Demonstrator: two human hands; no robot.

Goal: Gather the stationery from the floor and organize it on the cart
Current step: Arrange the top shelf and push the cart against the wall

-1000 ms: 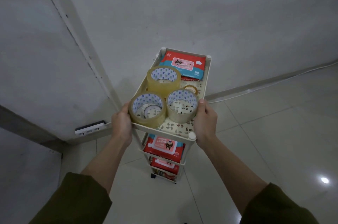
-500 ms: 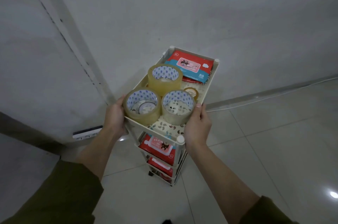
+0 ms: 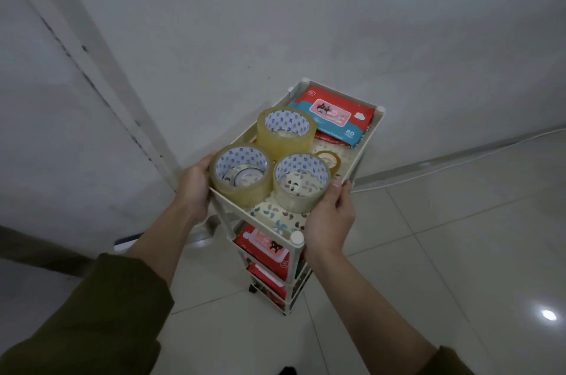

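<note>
Wall socket (image 3: pixel 128 242): low on the wall, left of and below the left forearm, partly hidden by it.
Left hand (image 3: pixel 193 187): curled round the left rim of the cart's top tray, thumb on top, fingers hidden under the edge.
Cart (image 3: pixel 364 141): cream, three tiers, standing on the tiled floor (image 3: pixel 459 252) close to the wall, gripped between both hands at its near end.
Near-left tape roll (image 3: pixel 242 178): wide clear roll standing on end, just right of the left hand, touching the near rim; smaller ring lying inside its core.
Far tape roll (image 3: pixel 286 133): same kind, beyond both hands, touching the two near rolls.
Near-right tape roll (image 3: pixel 301 186): just left of the right hand's fingertips.
Small tape roll (image 3: pixel 328 160): narrow amber roll, just beyond the right hand's fingertips.
Wipes pack (image 3: pixel 332 114): red and blue, at the tray's far end, well beyond both hands, lying on another pack.
Lower packs (image 3: pixel 266 247): red, on the two lower tiers, below the right hand.
Right hand (image 3: pixel 332 215): gripping the right rim near the corner post, fingertips over the edge.
</note>
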